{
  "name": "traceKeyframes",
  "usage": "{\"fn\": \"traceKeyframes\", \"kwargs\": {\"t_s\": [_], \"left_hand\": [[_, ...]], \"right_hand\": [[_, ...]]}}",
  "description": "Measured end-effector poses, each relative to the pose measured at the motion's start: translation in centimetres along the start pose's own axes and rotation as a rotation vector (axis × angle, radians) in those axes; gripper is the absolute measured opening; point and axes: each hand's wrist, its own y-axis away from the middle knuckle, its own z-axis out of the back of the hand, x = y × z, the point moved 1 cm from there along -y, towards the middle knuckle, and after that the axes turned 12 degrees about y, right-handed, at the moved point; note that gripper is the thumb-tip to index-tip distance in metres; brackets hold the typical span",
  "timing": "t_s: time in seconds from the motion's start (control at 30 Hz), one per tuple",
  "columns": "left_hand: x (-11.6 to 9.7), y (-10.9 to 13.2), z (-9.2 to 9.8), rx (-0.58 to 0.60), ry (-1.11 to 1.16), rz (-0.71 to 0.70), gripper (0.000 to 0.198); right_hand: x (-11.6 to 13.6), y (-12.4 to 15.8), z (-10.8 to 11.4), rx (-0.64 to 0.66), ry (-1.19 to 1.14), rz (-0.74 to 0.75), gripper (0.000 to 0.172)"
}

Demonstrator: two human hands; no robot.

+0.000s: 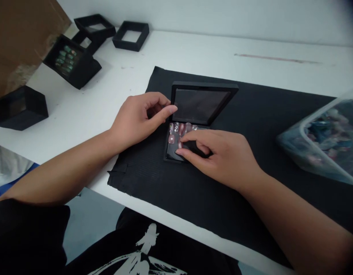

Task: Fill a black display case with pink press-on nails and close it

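Observation:
A small black hinged case [203, 103] lies open on a black mat [251, 126], its lid tilted up. Several pink press-on nails [176, 130] sit in rows in its base. My left hand [139, 118] holds the left edge of the lid between thumb and forefinger. My right hand [219, 154] rests on the base with its fingers curled and its fingertips pressing on the nails at the near right. The right half of the base is hidden under that hand.
More black cases stand at the far left: one with green nails [67, 59], empty frames [131, 35] and a shut box [21, 107]. A clear plastic bag of nails [328, 141] lies at the right. Brown cardboard [18, 38] fills the top left corner.

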Motion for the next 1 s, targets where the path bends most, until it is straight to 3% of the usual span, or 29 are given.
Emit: {"fn": "traceKeyframes", "kwargs": {"t_s": [0.57, 1.0], "left_hand": [[0.26, -0.06, 0.00, 0.007, -0.002, 0.016, 0.029], [0.12, 0.12, 0.16, 0.036, -0.049, 0.026, 0.027]], "right_hand": [[-0.02, 0.14, 0.18, -0.002, -0.018, 0.056, 0.022], [0.36, 0.02, -0.12, -0.022, 0.017, -0.005, 0.020]]}}
